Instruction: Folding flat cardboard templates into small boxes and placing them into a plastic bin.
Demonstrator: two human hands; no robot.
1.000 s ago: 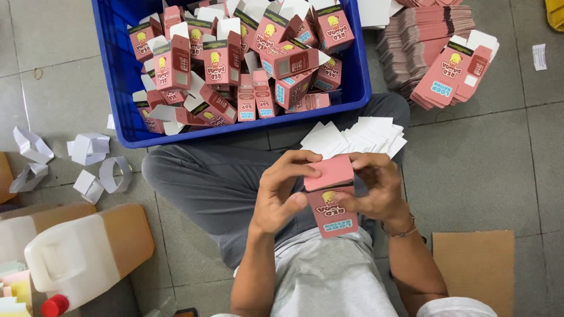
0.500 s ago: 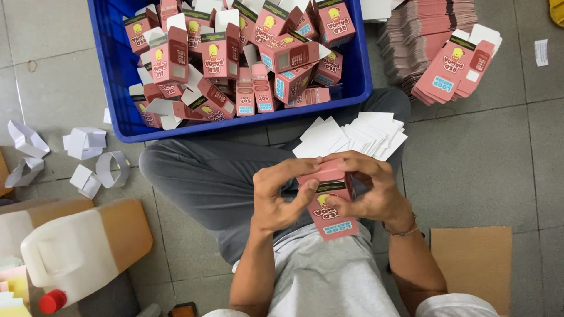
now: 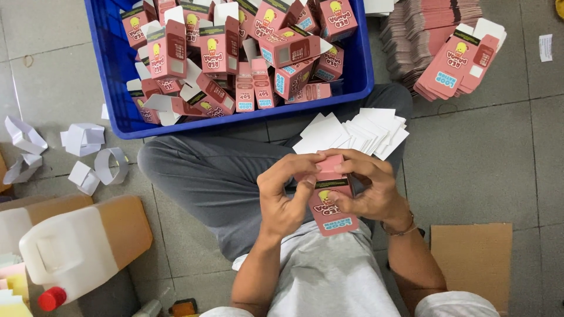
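Pink carton (image 3: 330, 202), small and upright-lengthwise, held over the lap between both hands, above the grey trousers and the white shirt hem

Far left: scraps of white folded card (image 3: 82, 141) scattered on the grey floor tiles, some curled into loops. Below them a white plastic jug (image 3: 70, 249) with a red cap (image 3: 51, 298), lying against a brown cardboard box (image 3: 126, 226)

Further right, at the top: blue plastic crate (image 3: 111, 88), filled with a loose heap of assembled pink cartons (image 3: 235, 53) of the same kind, lying every which way, a yellow figure printed on each

Centre: left hand (image 3: 288, 196) closed around the left side of the held carton, thumb laid across its front, fingertips curled over the top edge. Right hand (image 3: 367, 191) wrapped around the right side, fingers bent over the upper end where a flap is pressed down, thumb on the black band near the top. Both hands narrow and gripping, touching each other's fingertips over the carton's top. A thin bracelet (image 3: 399, 229) at the right wrist

Just beyond the hands, on the right knee: fan of small white cards (image 3: 358, 132), overlapping, near the crate's front wall

Right, at the top: stack of flat unfolded pink cartons (image 3: 452, 53) on the floor, well apart from the hands. Lower right: flat piece of brown cardboard (image 3: 476, 258) beside the right forearm
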